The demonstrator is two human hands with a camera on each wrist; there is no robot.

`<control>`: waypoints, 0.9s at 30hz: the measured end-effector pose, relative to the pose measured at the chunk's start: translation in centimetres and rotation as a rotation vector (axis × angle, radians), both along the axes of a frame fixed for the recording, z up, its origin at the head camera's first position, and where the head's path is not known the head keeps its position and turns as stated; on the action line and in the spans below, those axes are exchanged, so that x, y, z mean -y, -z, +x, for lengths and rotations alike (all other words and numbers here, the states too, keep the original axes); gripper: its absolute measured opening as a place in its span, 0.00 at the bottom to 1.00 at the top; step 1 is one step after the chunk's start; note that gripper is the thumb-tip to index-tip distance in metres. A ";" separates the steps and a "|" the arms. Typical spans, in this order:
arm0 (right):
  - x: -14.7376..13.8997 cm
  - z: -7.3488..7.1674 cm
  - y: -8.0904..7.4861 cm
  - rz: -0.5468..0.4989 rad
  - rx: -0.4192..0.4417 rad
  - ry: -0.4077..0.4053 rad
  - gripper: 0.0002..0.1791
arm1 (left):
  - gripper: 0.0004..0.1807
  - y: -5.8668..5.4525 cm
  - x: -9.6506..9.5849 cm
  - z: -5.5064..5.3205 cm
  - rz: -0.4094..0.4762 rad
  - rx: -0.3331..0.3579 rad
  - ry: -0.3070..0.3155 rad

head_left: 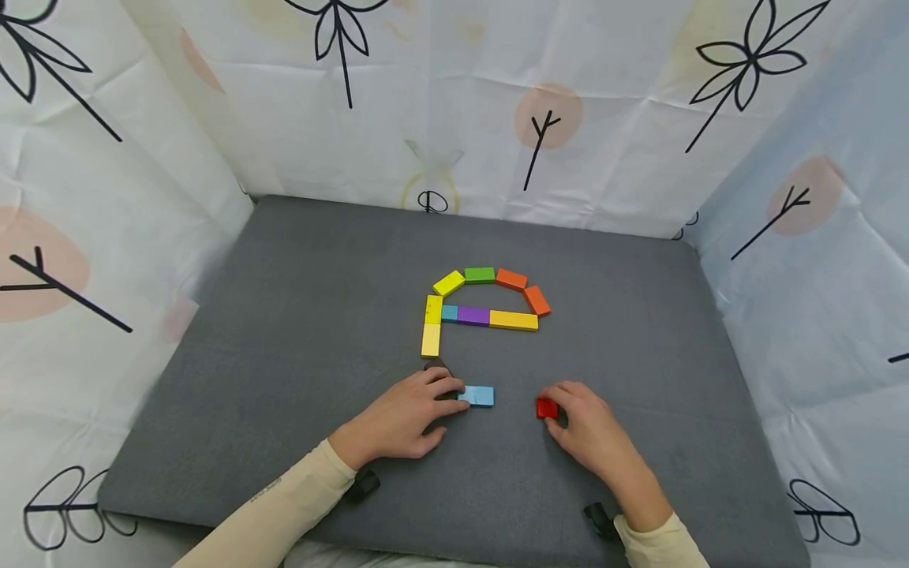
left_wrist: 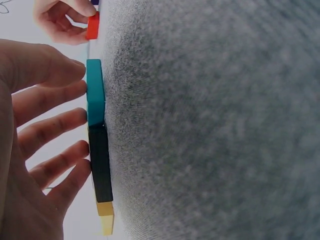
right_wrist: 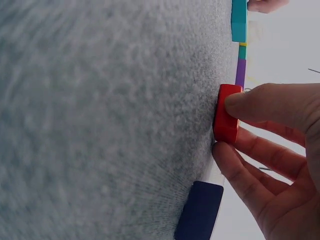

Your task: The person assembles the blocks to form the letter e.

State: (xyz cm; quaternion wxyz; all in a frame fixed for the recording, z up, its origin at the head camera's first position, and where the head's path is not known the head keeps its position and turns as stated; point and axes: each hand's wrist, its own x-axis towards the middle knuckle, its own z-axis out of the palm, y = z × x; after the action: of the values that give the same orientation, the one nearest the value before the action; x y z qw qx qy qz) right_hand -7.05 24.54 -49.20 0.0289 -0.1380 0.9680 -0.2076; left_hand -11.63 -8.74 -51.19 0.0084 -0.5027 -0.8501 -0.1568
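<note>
In the head view, my left hand reaches over the table with its fingertips at a light blue block and a black block beyond it. The left wrist view shows these two end to end, the teal-looking one nearer the thumb and the black one by the other fingertips. To the right, my right hand pinches a small red block; close up, the thumb lies on the red block's face. A dark navy block lies beside that hand, hidden under it from above.
Farther back on the grey table, yellow, green, orange and purple blocks form a closed loop with a short tail. Patterned white cloth walls the table's back and sides.
</note>
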 end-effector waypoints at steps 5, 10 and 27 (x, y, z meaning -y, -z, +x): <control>0.3 -0.2 -0.1 -0.025 -0.058 -0.009 0.22 | 0.24 0.0 -0.1 -0.1 -0.004 0.002 -0.002; 0.7 -0.6 -0.5 -0.056 -0.117 -0.030 0.22 | 0.23 -0.3 -0.1 0.0 -0.018 0.014 -0.010; 2.8 -1.6 -0.6 -0.102 -0.098 -0.070 0.22 | 0.22 -0.6 -0.3 0.2 -0.029 0.043 -0.032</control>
State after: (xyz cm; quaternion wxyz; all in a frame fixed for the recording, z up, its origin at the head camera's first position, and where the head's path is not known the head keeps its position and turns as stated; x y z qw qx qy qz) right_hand -8.65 21.76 -48.62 -0.0184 -0.1833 0.9510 -0.2485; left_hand -11.42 -8.45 -50.55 -0.0149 -0.4858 -0.8601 -0.1550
